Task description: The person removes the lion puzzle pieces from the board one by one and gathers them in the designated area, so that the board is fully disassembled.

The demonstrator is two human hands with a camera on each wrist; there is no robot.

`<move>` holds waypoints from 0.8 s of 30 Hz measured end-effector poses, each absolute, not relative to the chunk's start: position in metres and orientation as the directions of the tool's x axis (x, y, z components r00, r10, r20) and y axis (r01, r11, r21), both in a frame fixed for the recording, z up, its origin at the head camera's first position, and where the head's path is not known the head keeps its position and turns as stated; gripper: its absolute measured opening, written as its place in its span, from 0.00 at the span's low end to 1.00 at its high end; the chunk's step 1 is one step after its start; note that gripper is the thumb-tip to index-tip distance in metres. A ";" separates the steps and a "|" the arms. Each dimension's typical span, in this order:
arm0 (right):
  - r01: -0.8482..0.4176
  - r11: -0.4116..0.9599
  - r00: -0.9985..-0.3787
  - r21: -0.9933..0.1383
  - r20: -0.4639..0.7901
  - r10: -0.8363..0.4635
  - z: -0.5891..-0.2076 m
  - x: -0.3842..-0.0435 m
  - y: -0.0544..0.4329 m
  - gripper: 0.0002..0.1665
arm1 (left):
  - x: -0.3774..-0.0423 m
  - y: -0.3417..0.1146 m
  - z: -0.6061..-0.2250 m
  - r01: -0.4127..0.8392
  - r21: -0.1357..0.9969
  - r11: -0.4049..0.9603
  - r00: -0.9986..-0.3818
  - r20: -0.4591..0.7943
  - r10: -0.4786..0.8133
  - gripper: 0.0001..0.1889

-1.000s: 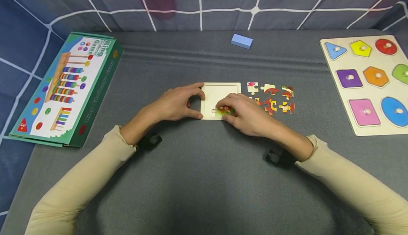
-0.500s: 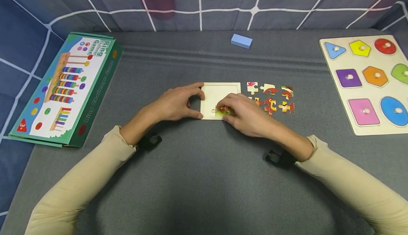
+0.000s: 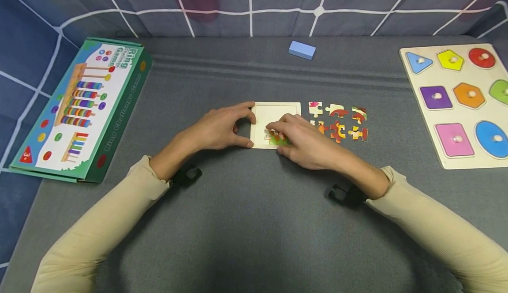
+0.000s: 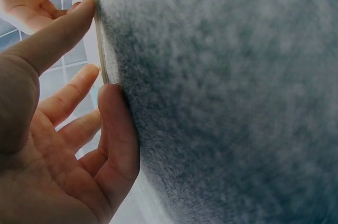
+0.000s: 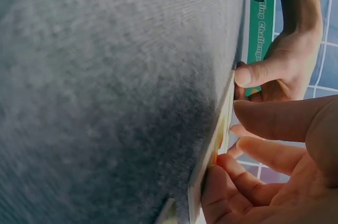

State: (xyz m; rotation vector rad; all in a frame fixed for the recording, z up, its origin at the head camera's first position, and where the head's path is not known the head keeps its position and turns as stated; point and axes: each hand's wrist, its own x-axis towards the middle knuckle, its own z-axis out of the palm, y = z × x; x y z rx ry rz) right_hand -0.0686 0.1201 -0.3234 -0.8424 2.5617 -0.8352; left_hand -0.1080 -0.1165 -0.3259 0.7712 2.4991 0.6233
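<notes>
A small square wooden puzzle tray lies on the grey cloth in the head view. My left hand holds its left edge, thumb at the near corner and index fingertip at the far one. Over the tray's near right part is my right hand, its fingertips at colourful jigsaw pieces lying inside. The hand partly hides these pieces. In the right wrist view, the thumb and fingertips stand apart close to the tray. Several loose jigsaw pieces lie in two rows to the right.
A green game box lies at the left. At the right is a wooden knobbed shape board. A blue block lies at the back, before the blue gridded cloth wall.
My right index finger has straightened and shifted slightly left and up over the pieces in the tray. The left hand and the tray stay in place; the view has shifted slightly.
</notes>
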 end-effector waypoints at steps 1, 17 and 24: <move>-0.435 0.660 -0.775 -0.613 -0.119 -0.621 -0.322 -0.069 0.120 0.25 | -0.108 -0.116 -0.326 0.407 0.534 0.741 -0.742 -0.279 0.609 0.24; -0.458 0.704 -0.768 -0.543 -0.157 -0.621 -0.323 -0.078 0.109 0.20 | -0.109 -0.116 -0.325 0.404 0.535 0.742 -0.743 -0.281 0.607 0.24; -0.453 0.701 -0.776 -0.551 -0.143 -0.615 -0.323 -0.079 0.109 0.22 | -0.108 -0.116 -0.324 0.399 0.537 0.743 -0.745 -0.283 0.604 0.24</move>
